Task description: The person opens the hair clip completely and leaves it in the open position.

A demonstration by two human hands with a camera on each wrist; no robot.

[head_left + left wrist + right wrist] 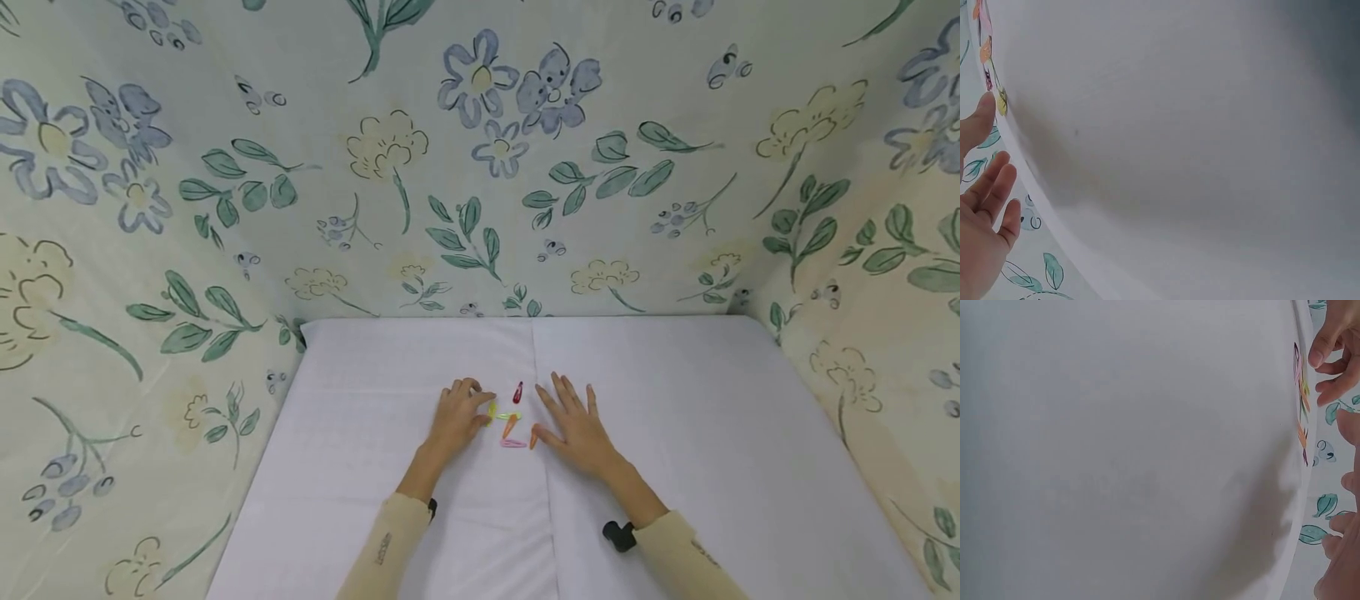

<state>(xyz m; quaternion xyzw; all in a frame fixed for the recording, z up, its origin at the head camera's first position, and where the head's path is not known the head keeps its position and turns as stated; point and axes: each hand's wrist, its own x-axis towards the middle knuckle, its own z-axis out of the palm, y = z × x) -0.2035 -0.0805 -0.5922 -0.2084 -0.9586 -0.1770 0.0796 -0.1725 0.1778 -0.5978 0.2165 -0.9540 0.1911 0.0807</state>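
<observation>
Several small colourful hair clips lie grouped on the white cloth in the head view. My left hand (455, 417) is at their left side, thumb and index finger spread around a yellow hair clip (492, 410), with a gap between the fingertips. Right of it lie a yellow-green clip (509, 416) and an orange clip (509, 427). A red clip (518, 392) is farther back; a pink clip (513, 444) lies nearest the front. My right hand (581, 431) is flat with fingers spread, its thumb beside a second orange clip (533, 437). Whether that thumb touches it, I cannot tell.
White cloth (675, 400) covers the table, with a crease running front to back near the middle. Floral fabric (465, 167) hangs behind and along both sides. A black device (619, 536) sits at the right wrist.
</observation>
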